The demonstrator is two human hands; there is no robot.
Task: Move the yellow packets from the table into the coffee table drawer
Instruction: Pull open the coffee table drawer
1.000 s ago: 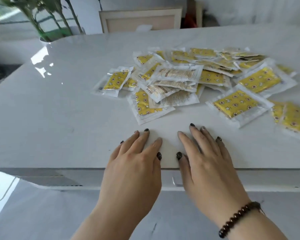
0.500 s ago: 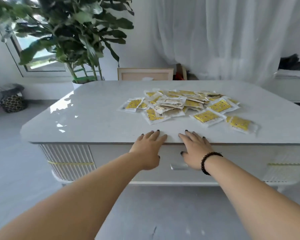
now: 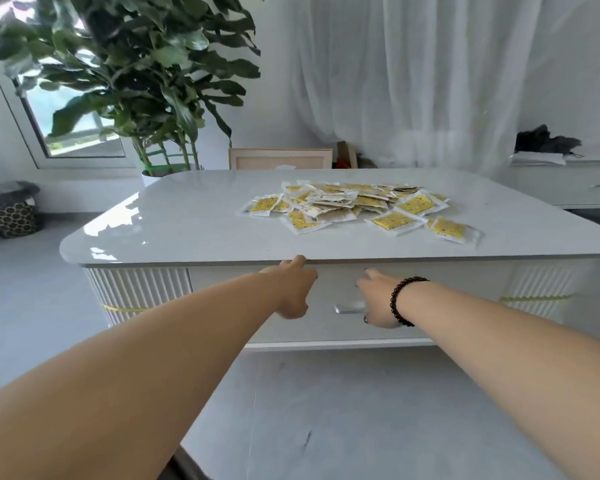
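White tabletop [image 3: 194,216] bears yellow packets [image 3: 347,206] well beyond both hands' fingers [image 3: 297,262], seemingly curled, empty, by the drawer handle [image 3: 347,308].

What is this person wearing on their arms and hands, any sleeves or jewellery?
Both forearms are bare, with no sleeves in view. The right hand has a bracelet of dark round beads at the wrist and dark polish on the one nail that shows. The left hand and its wrist show no jewellery.
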